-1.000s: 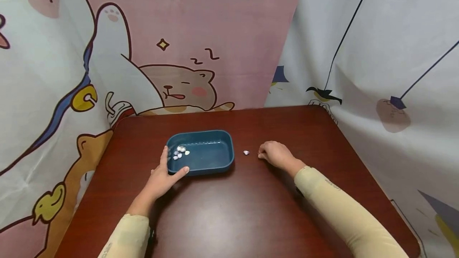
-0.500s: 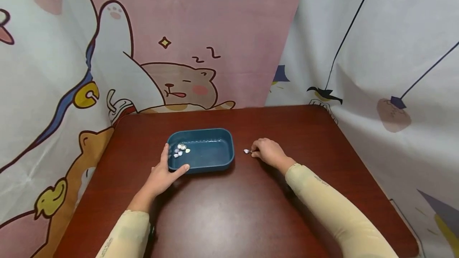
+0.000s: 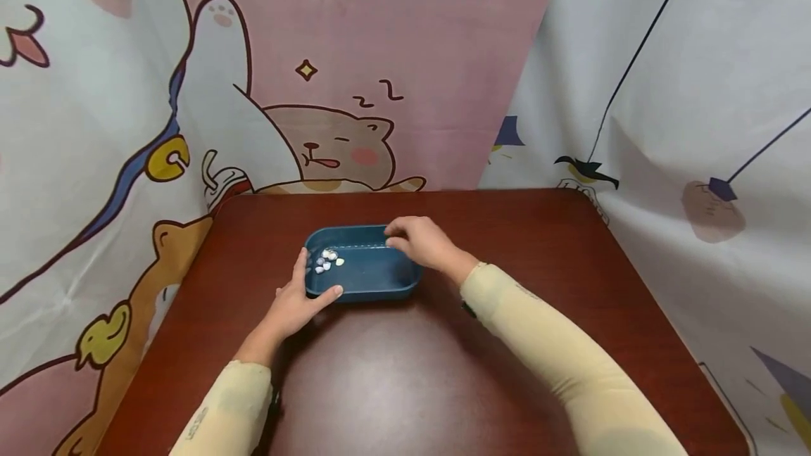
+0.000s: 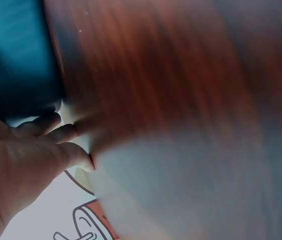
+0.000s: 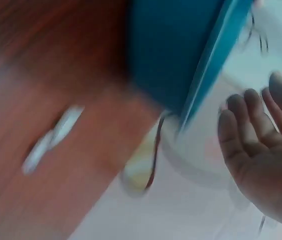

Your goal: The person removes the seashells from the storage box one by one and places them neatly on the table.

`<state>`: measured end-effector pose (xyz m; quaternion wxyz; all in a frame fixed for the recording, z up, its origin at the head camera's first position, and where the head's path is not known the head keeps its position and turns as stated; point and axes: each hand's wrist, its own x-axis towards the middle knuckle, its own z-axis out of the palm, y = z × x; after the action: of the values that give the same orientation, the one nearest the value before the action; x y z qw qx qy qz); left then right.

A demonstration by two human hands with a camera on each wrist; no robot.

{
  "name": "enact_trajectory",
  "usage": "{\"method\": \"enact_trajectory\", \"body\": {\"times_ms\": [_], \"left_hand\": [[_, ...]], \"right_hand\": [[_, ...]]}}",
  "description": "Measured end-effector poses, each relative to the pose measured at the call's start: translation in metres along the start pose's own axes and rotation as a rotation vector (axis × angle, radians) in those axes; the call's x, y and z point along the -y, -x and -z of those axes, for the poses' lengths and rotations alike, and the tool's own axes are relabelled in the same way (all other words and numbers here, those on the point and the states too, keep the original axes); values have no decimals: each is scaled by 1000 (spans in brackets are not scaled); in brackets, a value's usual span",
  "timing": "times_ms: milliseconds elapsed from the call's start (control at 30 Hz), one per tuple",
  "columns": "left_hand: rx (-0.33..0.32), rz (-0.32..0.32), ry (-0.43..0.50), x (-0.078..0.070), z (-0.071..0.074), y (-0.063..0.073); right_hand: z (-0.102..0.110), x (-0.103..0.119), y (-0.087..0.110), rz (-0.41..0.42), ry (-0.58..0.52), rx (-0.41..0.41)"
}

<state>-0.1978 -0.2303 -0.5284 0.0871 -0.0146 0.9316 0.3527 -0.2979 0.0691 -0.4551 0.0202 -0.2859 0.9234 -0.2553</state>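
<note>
A dark teal rectangular tray point(image 3: 364, 295) sits on the table. Several small whitish pieces point(image 3: 326, 260), like shells or pebbles, lie at its left end. My left hand point(image 3: 294, 306) rests against the tray's near left corner, its thumb by the near rim and its fingers spread along the left side. Above the tray's right end is my right hand point(image 3: 423, 241), with a gap between thumb and fingers and nothing visible in it. In the right wrist view, two blurred whitish pieces point(image 5: 53, 140) lie on the table outside the tray; in the head view they are hidden.
The reddish-brown wooden table point(image 3: 538, 245) extends around the tray. A cartoon-printed cloth point(image 3: 443, 76) hangs behind it and along both sides. Both wrist views are blurred.
My right hand brought a whitish piece beside another on the table, then moved left over the tray without it. The left hand stays at the tray; the head view has shifted slightly.
</note>
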Motion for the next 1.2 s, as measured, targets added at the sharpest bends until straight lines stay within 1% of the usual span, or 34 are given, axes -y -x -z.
{"method": "enact_trajectory", "body": {"times_ms": [33, 100, 200, 267, 333, 433, 567, 667, 800, 867, 1000, 1133, 1200], "left_hand": [[3, 6, 2, 0, 1, 0], [10, 16, 10, 0, 2, 0], [16, 17, 34, 0, 0, -1], [20, 7, 47, -2, -4, -3], [20, 0, 59, -3, -7, -4], [20, 2, 65, -4, -8, -2], [19, 2, 64, -2, -5, -1], [16, 1, 47, 1, -1, -1], [20, 9, 40, 2, 2, 0], [25, 8, 44, 2, 3, 0], [27, -1, 43, 1, 3, 0], [32, 8, 36, 1, 2, -2], [34, 17, 37, 1, 2, -2]], "right_hand": [[-11, 13, -9, 22, 27, 53], [-38, 35, -27, 36, 92, 149], [-75, 51, -47, 7, 194, 215], [-92, 54, -56, -20, 247, 198], [-102, 54, -61, -35, 277, 172], [-111, 54, -67, -28, 265, 150], [-114, 55, -70, -27, 189, 167], [-112, 57, -69, -41, 154, 223], [-105, 57, -60, -23, 189, 309], [-103, 55, -54, -5, 218, 332], [-97, 49, -44, -1, 225, 325], [-88, 42, -38, -15, 187, 311], [-81, 38, -35, 5, 192, 302]]}}
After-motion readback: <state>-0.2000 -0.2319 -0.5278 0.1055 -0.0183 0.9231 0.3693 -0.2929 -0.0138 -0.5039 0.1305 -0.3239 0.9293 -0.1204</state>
